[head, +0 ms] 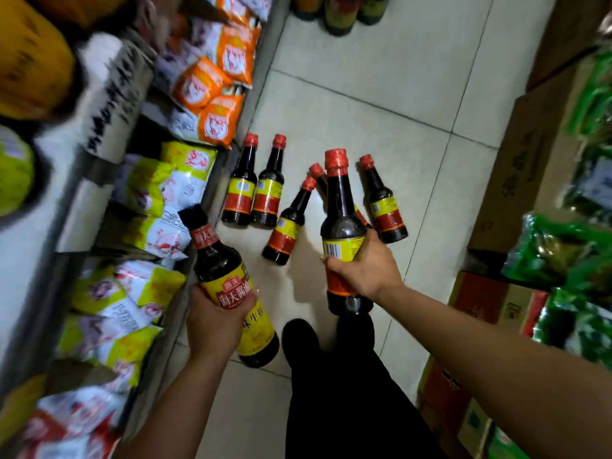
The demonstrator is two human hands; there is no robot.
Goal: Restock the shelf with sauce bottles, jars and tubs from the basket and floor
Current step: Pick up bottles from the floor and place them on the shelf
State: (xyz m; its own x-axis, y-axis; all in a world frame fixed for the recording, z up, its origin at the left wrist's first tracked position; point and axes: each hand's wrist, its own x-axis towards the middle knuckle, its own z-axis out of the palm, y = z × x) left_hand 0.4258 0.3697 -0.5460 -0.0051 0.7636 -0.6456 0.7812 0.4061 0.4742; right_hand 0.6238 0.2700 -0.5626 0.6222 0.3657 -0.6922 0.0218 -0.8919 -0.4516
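My left hand [217, 321] grips a dark soy sauce bottle with a black cap and a yellow-red label [228, 279], held beside the shelf edge. My right hand [362, 268] holds a taller dark bottle with a red cap [339, 223] around its label, above the floor. Several more red-capped sauce bottles [265, 187] stand on the tiled floor beyond my hands, two upright by the shelf base and the others leaning together. The shelf [99, 180] on the left carries packets; no basket is in view.
Yellow and orange snack packets [212, 94] fill the left shelf tiers. Cardboard boxes [516, 180] and green packets [569, 246] line the right side of the aisle. More bottles [341, 14] stand at the far end of the floor. My dark trousers and shoes [301, 339] are below.
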